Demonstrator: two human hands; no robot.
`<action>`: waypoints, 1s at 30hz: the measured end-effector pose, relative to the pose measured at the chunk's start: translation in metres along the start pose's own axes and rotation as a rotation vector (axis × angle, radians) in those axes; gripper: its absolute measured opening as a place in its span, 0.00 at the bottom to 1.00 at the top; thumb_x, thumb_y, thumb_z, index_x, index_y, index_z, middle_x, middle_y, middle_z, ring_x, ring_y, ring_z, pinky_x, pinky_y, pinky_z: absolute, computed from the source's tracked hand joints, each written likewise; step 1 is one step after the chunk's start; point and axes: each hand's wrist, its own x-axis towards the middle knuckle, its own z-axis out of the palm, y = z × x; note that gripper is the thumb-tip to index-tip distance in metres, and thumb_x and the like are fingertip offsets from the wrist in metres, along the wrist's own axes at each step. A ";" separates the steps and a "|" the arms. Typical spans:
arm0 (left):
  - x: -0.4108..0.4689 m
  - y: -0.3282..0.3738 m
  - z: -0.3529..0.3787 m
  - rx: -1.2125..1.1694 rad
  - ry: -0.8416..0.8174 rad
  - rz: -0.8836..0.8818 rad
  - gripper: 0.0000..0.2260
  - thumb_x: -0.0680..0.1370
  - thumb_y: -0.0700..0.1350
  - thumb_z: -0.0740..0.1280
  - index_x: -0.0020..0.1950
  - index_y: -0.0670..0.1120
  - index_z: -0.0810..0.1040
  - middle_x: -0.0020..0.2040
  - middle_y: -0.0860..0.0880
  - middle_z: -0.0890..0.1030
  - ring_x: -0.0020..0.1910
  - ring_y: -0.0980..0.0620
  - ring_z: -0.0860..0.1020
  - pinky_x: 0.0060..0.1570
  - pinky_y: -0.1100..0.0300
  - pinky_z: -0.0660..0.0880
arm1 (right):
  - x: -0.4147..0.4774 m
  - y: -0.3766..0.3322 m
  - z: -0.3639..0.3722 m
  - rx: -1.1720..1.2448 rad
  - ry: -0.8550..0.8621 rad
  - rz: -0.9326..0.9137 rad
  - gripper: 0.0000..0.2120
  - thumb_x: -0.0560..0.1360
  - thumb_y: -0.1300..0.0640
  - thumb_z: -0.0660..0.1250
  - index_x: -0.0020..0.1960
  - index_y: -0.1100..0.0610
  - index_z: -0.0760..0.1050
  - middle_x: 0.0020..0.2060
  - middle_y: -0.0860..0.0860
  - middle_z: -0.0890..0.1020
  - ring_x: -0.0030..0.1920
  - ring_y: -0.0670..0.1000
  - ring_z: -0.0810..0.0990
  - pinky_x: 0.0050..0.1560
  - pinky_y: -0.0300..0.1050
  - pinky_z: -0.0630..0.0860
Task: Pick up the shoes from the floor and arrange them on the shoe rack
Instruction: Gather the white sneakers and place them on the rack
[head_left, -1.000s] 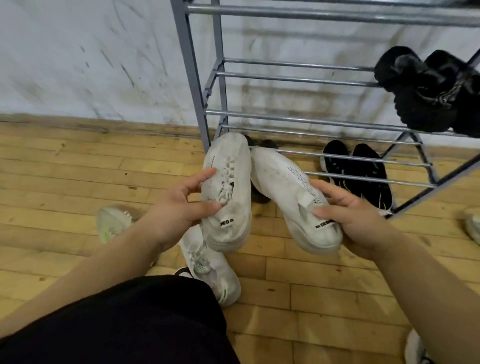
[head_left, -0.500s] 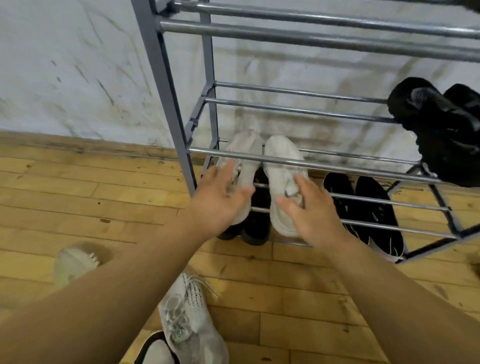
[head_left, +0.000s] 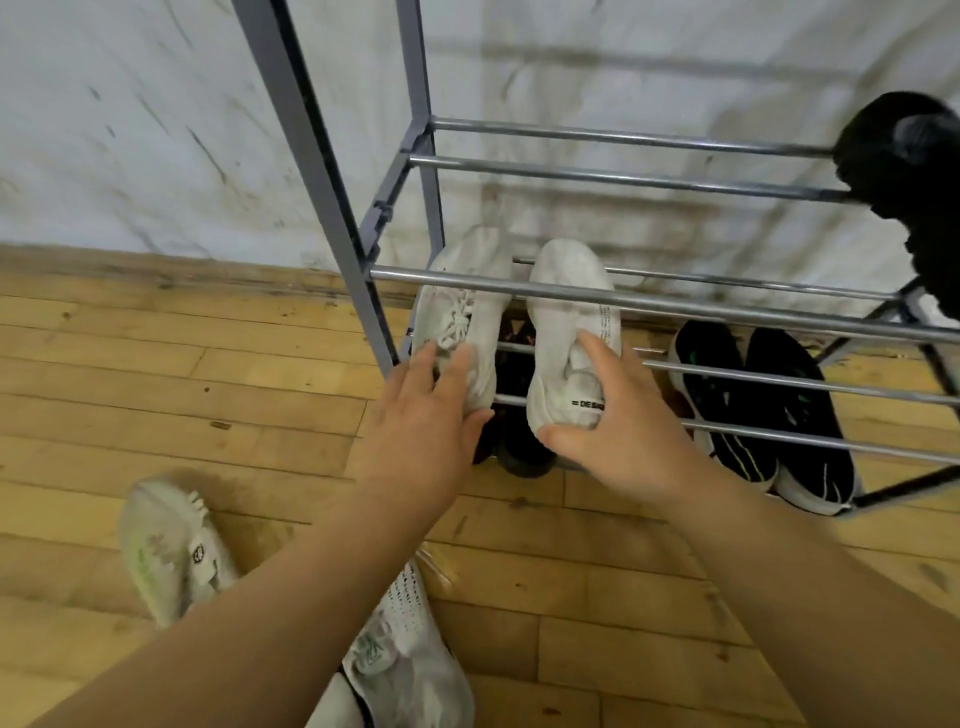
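While two pale shoes lie loose on the wooden floor at lower left (a green-flecked sneaker and a white knit sneaker, the latter partly covered by the forearm), the work is shown at the shoe rack. Beside its front post, the left hand is laid flat on the heel of the left white shoe, fingers straight and slightly apart, nothing clasped. The contact is judged to be a push, by which the shoe is slid toes-first toward the wall. The right white shoe is set just beside it and parallel, both being borne across the rails of a low tier and passed under the next rail up. Its heel is spanned by the right hand — thumb at the heel's end, forefinger along the side, the fingers spread and not closed round it. Dark shoes are glimpsed beneath the white pair. Further right, a black pair is stowed under the same rails, and a black shoe is perched on a higher tier. The white pair is judged placed and merely being squared, heels level, so that neither shoe tips between the rails; the two sneakers on the floor are yet to be gathered.
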 end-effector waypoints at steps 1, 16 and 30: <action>0.001 0.001 0.000 0.003 0.004 -0.007 0.31 0.81 0.58 0.65 0.81 0.54 0.58 0.80 0.45 0.60 0.77 0.43 0.59 0.74 0.47 0.62 | 0.000 -0.003 0.002 0.008 0.004 -0.002 0.52 0.67 0.41 0.77 0.82 0.40 0.49 0.76 0.40 0.58 0.76 0.49 0.58 0.72 0.48 0.62; -0.020 -0.047 -0.003 -0.291 0.001 -0.122 0.34 0.79 0.59 0.68 0.81 0.64 0.54 0.78 0.52 0.63 0.74 0.47 0.68 0.64 0.46 0.75 | 0.016 -0.006 -0.008 -0.012 -0.201 -0.055 0.55 0.70 0.40 0.77 0.79 0.30 0.39 0.82 0.37 0.50 0.79 0.45 0.57 0.74 0.46 0.62; -0.142 -0.130 0.042 -0.219 -0.394 -0.464 0.32 0.79 0.62 0.66 0.80 0.64 0.56 0.69 0.48 0.69 0.67 0.46 0.73 0.60 0.49 0.74 | -0.113 0.015 0.130 0.278 -0.283 0.305 0.12 0.77 0.50 0.71 0.57 0.39 0.73 0.54 0.39 0.77 0.53 0.42 0.78 0.49 0.41 0.79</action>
